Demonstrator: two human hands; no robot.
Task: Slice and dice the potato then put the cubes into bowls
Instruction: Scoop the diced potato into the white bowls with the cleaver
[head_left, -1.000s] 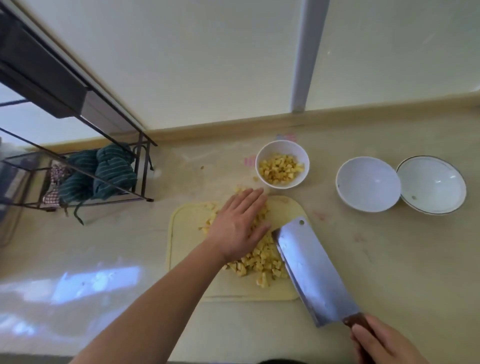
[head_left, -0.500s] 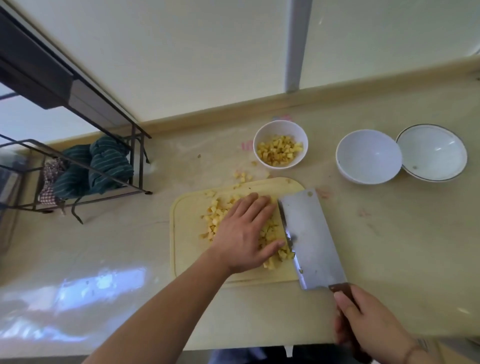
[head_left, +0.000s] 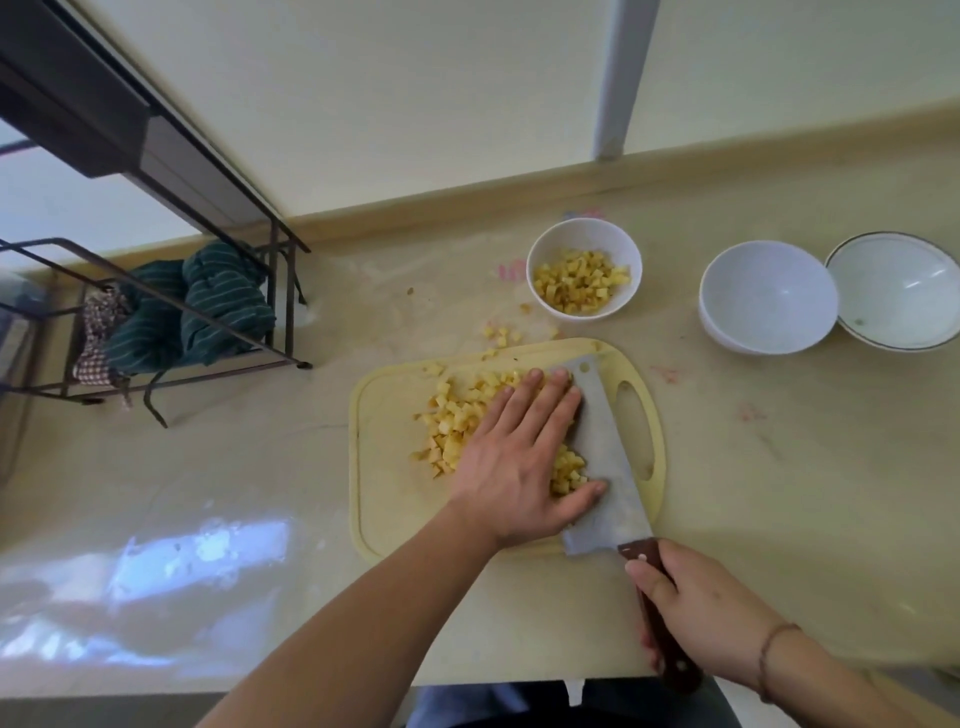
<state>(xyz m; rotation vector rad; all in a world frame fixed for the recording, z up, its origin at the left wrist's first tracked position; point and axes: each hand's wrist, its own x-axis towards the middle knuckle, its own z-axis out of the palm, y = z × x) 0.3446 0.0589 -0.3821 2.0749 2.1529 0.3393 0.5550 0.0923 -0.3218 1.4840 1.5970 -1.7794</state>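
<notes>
A pile of yellow potato cubes (head_left: 453, 423) lies on the pale cutting board (head_left: 387, 467). My left hand (head_left: 519, 462) rests flat on the pile, fingers spread, pressing cubes against the cleaver (head_left: 605, 457), whose flat blade lies on the board right of the pile. My right hand (head_left: 711, 618) grips the cleaver's dark wooden handle near the counter's front edge. A small white bowl (head_left: 584, 234) behind the board holds potato cubes. Two white bowls, one (head_left: 768, 299) beside the other (head_left: 893, 291), stand to the right with nothing in them.
A few stray cubes (head_left: 500, 335) lie on the counter between board and filled bowl. A black wire rack (head_left: 156, 312) with green striped cloth stands at the left. The wall runs along the back, and the counter's front edge is just below my right hand.
The cleaver has slid left against the cube pile, its blade now under my left fingertips. My left hand stays pressed on the pile. The camera view shifted.
</notes>
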